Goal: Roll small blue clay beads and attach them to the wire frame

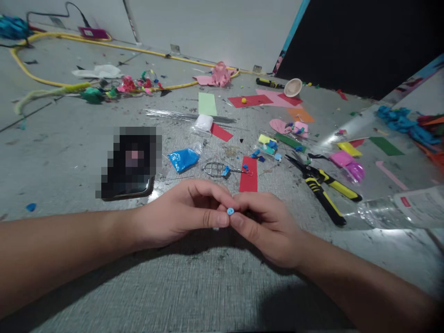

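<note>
My left hand (194, 208) and my right hand (267, 224) meet at the fingertips in the middle of the view. Between their thumbs and index fingers they pinch a small blue clay piece (231, 211), rounded, with tiny marks on its face. Just beyond the hands lies a bent wire frame (215, 169) with bits of blue clay (225, 171) on it. Its right end rests on a red paper strip (249, 178). A packet of blue clay (183, 159) sits beyond my left hand.
A phone (128, 162) lies at left, partly blurred out. Yellow-and-black pliers (317, 182) and a clear bottle (409, 208) lie at right. Farther off are metal wires (173, 114), a white packet (204, 123), pink crumpled paper (222, 74) and a yellow cord (138, 47).
</note>
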A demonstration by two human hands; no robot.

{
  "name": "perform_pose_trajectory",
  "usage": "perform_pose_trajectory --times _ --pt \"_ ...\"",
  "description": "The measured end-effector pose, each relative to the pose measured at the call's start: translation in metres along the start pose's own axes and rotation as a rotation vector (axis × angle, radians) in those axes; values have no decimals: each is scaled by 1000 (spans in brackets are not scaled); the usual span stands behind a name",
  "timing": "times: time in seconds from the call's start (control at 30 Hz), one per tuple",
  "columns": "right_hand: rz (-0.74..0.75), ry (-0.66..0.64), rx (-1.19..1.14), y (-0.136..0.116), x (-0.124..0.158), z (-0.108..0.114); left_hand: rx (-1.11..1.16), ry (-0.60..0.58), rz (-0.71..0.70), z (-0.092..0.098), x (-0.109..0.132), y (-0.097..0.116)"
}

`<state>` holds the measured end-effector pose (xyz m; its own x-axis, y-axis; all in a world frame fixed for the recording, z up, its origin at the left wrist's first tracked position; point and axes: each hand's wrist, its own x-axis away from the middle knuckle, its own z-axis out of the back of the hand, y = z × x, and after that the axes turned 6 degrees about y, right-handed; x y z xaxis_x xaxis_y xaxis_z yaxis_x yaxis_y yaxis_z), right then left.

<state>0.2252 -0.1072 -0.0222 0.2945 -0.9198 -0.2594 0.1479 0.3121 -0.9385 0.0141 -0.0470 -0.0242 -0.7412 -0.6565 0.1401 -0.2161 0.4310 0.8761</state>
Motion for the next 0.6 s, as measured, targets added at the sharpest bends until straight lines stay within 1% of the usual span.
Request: perform_pose_trajectory --times 0.1,0.2,0.37,0.6 --pt "12 -27 4 -1 1 2 -36 -41 -29 0 0 2" --pt "22 -12 31 -2 0 2 -116 -56 -82 0 0 6" --pt "44 39 58 -3 -1 1 -259 -47 -178 1 0 11" --pt "61 18 74 -2 0 1 -308 -42 -211 0 -2 11"
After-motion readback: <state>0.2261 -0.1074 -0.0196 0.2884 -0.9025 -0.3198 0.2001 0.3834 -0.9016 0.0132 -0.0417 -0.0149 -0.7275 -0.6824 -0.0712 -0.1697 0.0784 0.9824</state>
